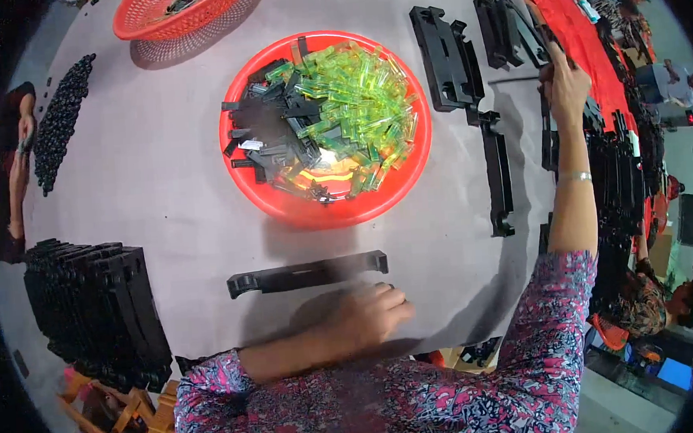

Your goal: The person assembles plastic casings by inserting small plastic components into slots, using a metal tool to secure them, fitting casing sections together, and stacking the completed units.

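My left hand (372,318) rests low over the table, its fingers curled; whatever they enclose, if anything, is hidden. Just beyond it lies a long black plastic bar (310,275) with a raised, rounded seat at each end. Stretched out to the far right, my right hand (567,88) has its fingers closed at the end of a black plastic bar (545,30). Other black bars (502,36) lie to the left of it. One separate bar (499,179) points toward me, nearer than those.
A red bowl (237,183) in the middle holds clear yellow-green and black small pieces. A stack of black bars (90,304) stands at left. Farther off are a heap of small black parts (63,123), a red basket (180,24) and a person's arm (20,173). More bars line the right.
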Tool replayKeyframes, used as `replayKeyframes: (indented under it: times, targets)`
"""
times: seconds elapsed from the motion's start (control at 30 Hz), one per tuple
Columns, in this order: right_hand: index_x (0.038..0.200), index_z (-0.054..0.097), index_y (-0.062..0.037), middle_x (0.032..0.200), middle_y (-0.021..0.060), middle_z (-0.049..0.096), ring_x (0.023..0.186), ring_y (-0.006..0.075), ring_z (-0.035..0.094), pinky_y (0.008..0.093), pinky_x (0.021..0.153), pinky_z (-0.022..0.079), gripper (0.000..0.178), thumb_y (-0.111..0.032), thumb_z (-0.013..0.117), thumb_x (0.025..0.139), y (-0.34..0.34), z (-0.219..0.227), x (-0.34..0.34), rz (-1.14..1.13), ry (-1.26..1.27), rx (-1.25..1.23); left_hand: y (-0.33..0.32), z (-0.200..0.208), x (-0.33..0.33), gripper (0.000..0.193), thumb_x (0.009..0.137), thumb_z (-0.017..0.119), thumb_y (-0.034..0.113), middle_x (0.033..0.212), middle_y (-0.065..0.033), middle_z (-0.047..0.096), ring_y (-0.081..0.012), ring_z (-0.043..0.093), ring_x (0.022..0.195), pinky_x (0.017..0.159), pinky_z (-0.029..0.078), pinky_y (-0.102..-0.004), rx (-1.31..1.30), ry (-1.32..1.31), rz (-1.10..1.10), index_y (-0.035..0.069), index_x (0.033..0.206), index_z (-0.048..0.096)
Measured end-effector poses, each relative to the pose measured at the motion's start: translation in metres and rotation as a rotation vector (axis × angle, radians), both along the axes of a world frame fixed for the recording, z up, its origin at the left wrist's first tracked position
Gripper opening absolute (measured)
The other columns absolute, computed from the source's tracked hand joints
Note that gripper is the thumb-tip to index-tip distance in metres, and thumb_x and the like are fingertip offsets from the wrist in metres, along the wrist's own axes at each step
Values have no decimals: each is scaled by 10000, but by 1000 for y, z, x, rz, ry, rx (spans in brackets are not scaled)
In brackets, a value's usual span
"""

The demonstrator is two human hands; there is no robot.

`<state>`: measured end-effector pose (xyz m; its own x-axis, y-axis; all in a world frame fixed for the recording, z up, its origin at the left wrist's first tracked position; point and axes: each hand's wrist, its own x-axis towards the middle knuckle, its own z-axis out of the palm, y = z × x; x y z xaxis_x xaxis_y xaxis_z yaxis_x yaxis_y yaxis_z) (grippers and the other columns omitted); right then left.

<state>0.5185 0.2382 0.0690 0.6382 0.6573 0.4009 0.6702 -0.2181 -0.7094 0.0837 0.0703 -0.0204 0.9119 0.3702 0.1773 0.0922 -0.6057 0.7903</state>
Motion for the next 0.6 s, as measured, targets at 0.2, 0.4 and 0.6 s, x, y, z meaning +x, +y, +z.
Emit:
replayKeyframes:
  times: [0.2,0.4,0.6]
  targets:
    - [699,671,-23,559,34,582,439,84,477,251,416,341,369,-338,678,891,-37,31,-25,27,264,313,5,3,1,169,747,653,98,795,-60,501,-244,574,795,707,500,-384,15,-19,-13,90,909,604]
    - [753,699,8,594,39,619,473,77,517,242,453,383,389,-357,687,887,28,17,-7,18,106,239,4,-2,-2,175,747,628,78,856,-91,494,-273,558,841,734,486,-403,-45,-137,7,63,909,563]
    - [675,630,-31,557,8,568,459,95,507,254,438,376,442,-418,672,885,42,-21,38,-44,-129,101,3,-8,-4,386,690,704,130,913,-61,541,-251,582,901,780,510,-385,-18,-9,-49,93,1062,612]
